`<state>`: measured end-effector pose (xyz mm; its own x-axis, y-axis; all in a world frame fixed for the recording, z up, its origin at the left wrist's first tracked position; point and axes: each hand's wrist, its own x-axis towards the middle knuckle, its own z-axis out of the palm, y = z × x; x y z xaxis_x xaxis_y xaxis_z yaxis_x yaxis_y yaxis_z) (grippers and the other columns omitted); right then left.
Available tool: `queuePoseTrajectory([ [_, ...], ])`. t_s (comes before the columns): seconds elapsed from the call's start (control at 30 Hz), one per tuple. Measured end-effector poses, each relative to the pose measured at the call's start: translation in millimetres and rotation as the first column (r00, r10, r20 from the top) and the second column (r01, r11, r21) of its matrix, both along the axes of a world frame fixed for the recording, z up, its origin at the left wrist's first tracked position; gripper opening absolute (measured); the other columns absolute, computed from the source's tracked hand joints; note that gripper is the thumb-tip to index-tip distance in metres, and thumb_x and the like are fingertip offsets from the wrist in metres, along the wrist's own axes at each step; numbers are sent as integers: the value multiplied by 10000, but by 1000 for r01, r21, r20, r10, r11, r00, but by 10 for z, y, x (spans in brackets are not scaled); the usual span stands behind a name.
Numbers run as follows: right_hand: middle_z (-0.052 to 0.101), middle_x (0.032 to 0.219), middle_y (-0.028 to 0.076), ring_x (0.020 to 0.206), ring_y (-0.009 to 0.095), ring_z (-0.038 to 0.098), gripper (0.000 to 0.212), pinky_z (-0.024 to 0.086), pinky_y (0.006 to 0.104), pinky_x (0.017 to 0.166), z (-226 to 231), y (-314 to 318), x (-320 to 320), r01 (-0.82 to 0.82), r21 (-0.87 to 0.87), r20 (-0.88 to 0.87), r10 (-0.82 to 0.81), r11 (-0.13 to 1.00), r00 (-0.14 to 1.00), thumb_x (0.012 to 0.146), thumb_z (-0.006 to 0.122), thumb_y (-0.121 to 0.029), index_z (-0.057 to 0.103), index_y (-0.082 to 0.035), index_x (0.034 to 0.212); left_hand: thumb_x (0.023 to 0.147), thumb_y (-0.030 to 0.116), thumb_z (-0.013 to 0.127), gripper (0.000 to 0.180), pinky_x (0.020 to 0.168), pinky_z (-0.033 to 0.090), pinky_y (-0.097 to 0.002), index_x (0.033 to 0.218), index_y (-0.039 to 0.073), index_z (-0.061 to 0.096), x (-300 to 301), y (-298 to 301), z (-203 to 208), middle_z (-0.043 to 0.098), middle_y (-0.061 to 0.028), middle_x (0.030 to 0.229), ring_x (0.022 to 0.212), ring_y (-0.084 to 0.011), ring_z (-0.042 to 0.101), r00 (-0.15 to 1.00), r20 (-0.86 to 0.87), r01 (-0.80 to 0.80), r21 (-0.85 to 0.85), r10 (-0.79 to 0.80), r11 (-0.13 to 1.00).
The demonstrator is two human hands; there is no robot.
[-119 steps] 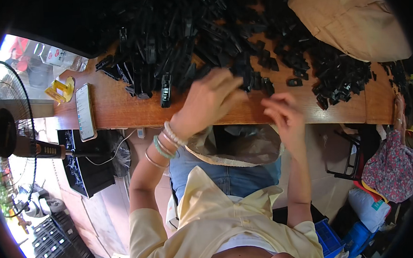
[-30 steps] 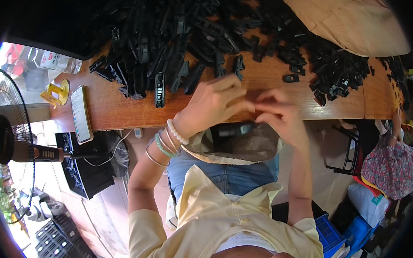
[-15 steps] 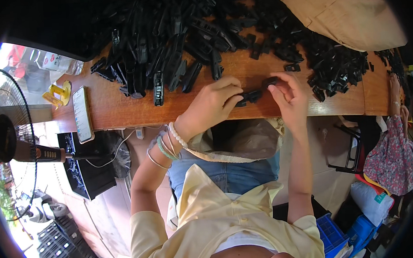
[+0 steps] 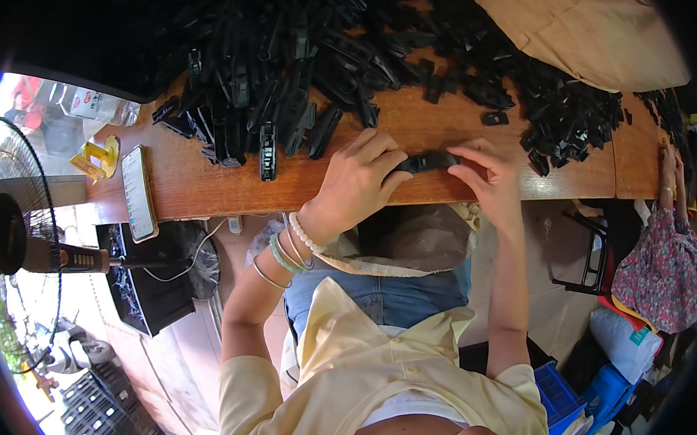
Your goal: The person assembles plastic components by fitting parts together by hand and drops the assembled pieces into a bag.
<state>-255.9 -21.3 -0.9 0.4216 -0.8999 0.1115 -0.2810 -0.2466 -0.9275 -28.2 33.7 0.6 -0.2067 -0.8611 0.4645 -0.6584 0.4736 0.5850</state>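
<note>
A long black plastic part (image 4: 428,162) lies level above the table's front edge. My left hand (image 4: 362,176) is closed around its left end, with thumb and fingers pinching it. At the other end my right hand (image 4: 490,175) grips it between thumb and fingertips. A small dark piece at that right end meets the long part; its outline is hard to make out. Just beyond my hands, a heap of long black plastic parts (image 4: 268,151) covers the far middle of the table. Smaller black pieces (image 4: 564,123) are piled at the right, with one loose small piece (image 4: 495,118) nearby.
A phone (image 4: 138,193) and a yellow holder (image 4: 99,158) sit at the table's left, beside a fan (image 4: 18,235). Tan cloth (image 4: 583,28) lies at the back right. An open sack (image 4: 414,261) hangs below the edge before my lap. Another person's hand (image 4: 667,168) shows far right.
My right hand has moved slightly left and down, bringing its small dark piece against the long part's right end. The two were apart before. My left hand stays nearly in place.
</note>
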Motion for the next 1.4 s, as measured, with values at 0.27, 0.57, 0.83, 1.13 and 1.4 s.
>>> queuePoseTrajectory([
  [0.27,639,898,51,868,187,562,280,438,288,740,9,-32,29,-55,-153,-46,48,987,998,720,758,17,726,-18,996,685,37,779,220,680,486,-353,878,-18,689,-16,-33,-25,628,-96,865,792,-270,565,997,-76,-15,2,15,1000],
  [0.57,635,908,48,860,232,553,269,425,337,776,-33,106,144,-90,-315,-121,55,945,991,702,769,-12,738,-33,968,682,15,777,220,692,484,-361,872,-33,677,-44,-11,-88,623,-103,856,787,-275,572,987,-146,67,-38,-72,997],
  [0.83,645,922,61,863,237,562,217,443,329,755,43,13,106,-292,-203,-103,277,934,955,733,749,-15,740,-34,949,685,38,788,233,724,499,-365,878,-31,676,155,18,108,625,-103,870,816,-288,594,951,-210,249,78,-229,965],
  [1.13,585,963,60,968,260,537,158,390,392,813,65,-602,692,72,-710,-372,-461,700,805,785,744,-135,719,-40,909,671,29,613,284,711,486,-347,950,-25,624,243,-306,121,577,-120,937,873,-282,558,875,464,4,-289,136,957],
  [1.4,584,1026,52,1007,255,523,130,402,395,802,42,-231,552,14,-740,-403,-460,673,792,776,745,-80,705,-33,889,741,113,732,193,554,452,-314,855,15,612,-106,190,-88,519,-66,831,699,-211,542,917,380,17,-347,124,938],
])
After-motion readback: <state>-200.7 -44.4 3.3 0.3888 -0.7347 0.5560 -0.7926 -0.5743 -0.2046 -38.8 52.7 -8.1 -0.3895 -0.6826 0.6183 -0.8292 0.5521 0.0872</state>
